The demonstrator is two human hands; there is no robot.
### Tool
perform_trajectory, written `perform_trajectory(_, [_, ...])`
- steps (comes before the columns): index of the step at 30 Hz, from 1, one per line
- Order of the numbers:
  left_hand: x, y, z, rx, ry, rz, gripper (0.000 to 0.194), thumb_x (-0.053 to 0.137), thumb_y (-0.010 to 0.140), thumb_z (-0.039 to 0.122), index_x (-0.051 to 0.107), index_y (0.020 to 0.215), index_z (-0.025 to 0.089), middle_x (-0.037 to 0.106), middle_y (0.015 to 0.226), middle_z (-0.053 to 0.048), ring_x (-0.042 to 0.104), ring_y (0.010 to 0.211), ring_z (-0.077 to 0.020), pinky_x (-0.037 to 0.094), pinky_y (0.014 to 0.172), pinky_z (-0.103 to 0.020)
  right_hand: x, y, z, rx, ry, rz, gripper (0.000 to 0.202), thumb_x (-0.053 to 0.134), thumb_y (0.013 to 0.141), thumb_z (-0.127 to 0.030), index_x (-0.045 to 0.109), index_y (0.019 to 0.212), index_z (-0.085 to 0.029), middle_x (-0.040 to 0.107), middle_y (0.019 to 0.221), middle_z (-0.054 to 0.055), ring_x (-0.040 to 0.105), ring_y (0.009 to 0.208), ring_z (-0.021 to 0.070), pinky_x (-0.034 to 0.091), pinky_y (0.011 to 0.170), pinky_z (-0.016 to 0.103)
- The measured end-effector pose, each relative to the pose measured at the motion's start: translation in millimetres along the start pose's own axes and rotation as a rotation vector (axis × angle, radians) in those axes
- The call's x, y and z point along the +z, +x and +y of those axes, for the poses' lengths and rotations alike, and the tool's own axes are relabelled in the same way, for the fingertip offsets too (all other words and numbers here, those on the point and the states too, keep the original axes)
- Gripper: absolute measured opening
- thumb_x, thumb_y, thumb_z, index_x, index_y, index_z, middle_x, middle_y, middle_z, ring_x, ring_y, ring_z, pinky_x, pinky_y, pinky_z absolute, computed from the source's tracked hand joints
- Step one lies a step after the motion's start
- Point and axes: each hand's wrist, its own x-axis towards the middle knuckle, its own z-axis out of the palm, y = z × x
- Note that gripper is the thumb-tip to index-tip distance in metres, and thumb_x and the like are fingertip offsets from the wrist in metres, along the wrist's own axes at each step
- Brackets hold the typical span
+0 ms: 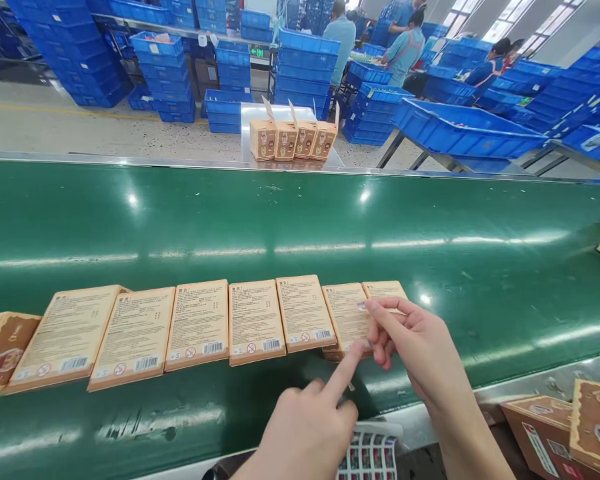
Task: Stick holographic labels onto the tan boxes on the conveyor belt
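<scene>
A row of flat tan cardboard boxes lies on the green conveyor belt, printed text and barcodes facing up. My right hand is closed, pinching a small shiny sticker between thumb and index finger above the box near the row's right end. My left hand reaches in from below with its index finger stretched out at that box's lower edge; its other fingers are curled and it grips nothing visible. Under my hands, a sheet of small stickers lies at the belt's near edge. My right hand partly hides the last box.
Several upright boxes with raised flaps stand on a metal ledge beyond the belt. More brown boxes sit at the lower right. Stacked blue crates and several people are in the background.
</scene>
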Motion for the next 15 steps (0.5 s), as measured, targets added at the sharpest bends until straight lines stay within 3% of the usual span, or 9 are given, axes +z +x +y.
perform_trajectory(7, [-2.4, 12, 10, 0.031, -0.013, -0.118, 0.012, 0.070, 0.065, 0.012, 0.058, 0.065, 0.015, 0.030, 0.160, -0.014, 0.065, 0.055, -0.0174, 0.045, 0.033, -0.029, -7, 4, 1, -0.031, -0.175, 0.107, 0.050, 0.075, 0.064, -0.066, 0.060, 0.074, -0.019, 0.055, 0.043, -0.004, 0.045, 0.029, 0.0115, 0.035, 0.030, 0.023])
perform_trajectory(12, [-2.3, 22, 13, 0.010, -0.056, -0.170, 0.015, 0.075, 0.063, 0.011, 0.061, 0.066, 0.014, 0.033, 0.159, -0.014, 0.066, 0.057, -0.0164, 0.049, 0.037, -0.028, -4, 3, -3, -0.099, -0.552, 0.253, 0.032, 0.058, 0.078, -0.054, 0.059, 0.072, -0.023, 0.054, 0.042, -0.002, 0.048, 0.034, 0.0161, 0.038, 0.041, 0.029])
perform_trajectory(15, [-6.5, 33, 14, 0.010, -0.055, -0.259, 0.014, 0.075, 0.068, 0.009, 0.062, 0.068, 0.013, 0.030, 0.160, -0.013, 0.068, 0.062, -0.0181, 0.053, 0.041, -0.030, 0, 5, -2, -0.151, -0.858, 0.414, 0.025, 0.050, 0.083, -0.045, 0.062, 0.080, -0.023, 0.063, 0.059, 0.004, 0.058, 0.052, 0.0227, 0.040, 0.052, 0.032])
